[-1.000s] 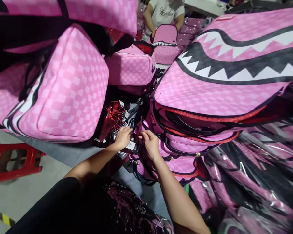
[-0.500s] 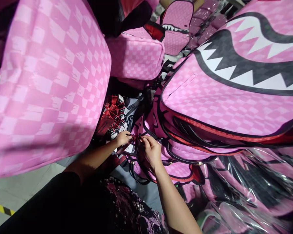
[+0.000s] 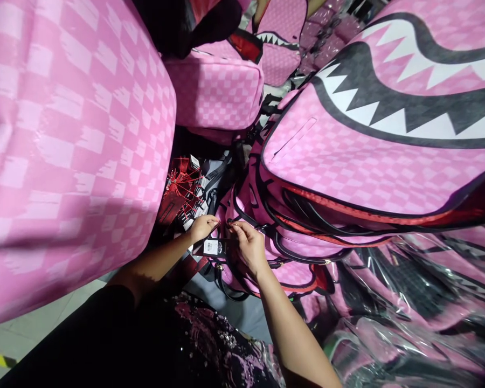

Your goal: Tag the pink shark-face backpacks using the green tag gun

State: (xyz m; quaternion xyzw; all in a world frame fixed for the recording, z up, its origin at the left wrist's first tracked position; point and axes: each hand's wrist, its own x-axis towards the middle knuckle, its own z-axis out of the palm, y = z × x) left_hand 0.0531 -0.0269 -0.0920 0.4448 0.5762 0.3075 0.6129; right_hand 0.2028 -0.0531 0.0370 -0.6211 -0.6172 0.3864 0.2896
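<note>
My left hand (image 3: 203,228) is closed in a pinch, its fingertips near a thin cord too small to see clearly. Just below hangs a black hang tag (image 3: 210,247) with a white barcode label. My right hand (image 3: 248,243) pinches a small dark piece at the edge of the stacked backpacks; I cannot make out what it is. The two sets of fingertips are close together. Beside them lies a stack of pink checkered backpacks (image 3: 299,156), the top one printed with black-and-white shark teeth. Left of my hands is a bundle of tags with red strings (image 3: 180,186).
A large pink checkered bag (image 3: 89,140) looms close on the left. Behind stand another pink bag (image 3: 222,94) and a shark-mouth backpack (image 3: 281,46). Plastic-wrapped bags (image 3: 420,291) pile up at the lower right. Yellow-black tape (image 3: 0,359) marks the floor.
The hang tag now hangs flatter below my hands, its label more visible. Both hands stay close together, pinching. The view has shifted slightly, and the left bag appears lower and nearer.
</note>
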